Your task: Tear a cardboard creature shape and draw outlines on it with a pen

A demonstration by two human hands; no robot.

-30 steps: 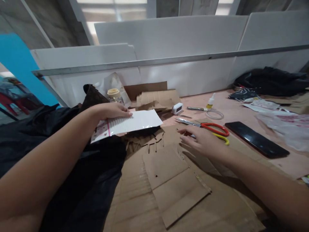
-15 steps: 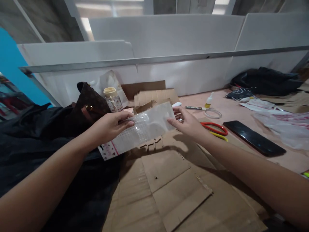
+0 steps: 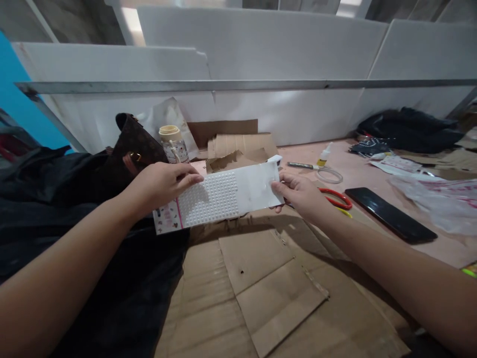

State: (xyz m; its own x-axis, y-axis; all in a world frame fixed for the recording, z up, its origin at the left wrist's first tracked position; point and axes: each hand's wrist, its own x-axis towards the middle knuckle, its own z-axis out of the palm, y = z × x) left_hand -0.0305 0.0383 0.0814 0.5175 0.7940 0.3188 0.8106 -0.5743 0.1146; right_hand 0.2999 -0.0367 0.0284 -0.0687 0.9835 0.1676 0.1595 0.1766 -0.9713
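Between my two hands is a long white sheet of small pearl-like dots (image 3: 214,199) in a clear plastic sleeve, with a pink-and-white printed header at its left end. My left hand (image 3: 164,184) pinches its upper edge near the dots. Closed on the bare right end is my right hand (image 3: 296,191), thumb in front and fingers behind. The sheet is held above a large piece of brown cardboard (image 3: 208,293), on which a smaller folded cardboard piece (image 3: 274,283) lies.
Red-handled scissors (image 3: 337,199), a black phone (image 3: 389,214), a small glue bottle (image 3: 324,155) and a clear ring (image 3: 330,175) lie on the right. Farther right is crumpled plastic (image 3: 439,199). A brown handbag (image 3: 137,146) and a jar (image 3: 174,144) stand behind my left hand.
The sheet has turned to face me, so its rows of dots now show clearly instead of glare. My right hand has shifted slightly right with its end. The view has tilted a little.
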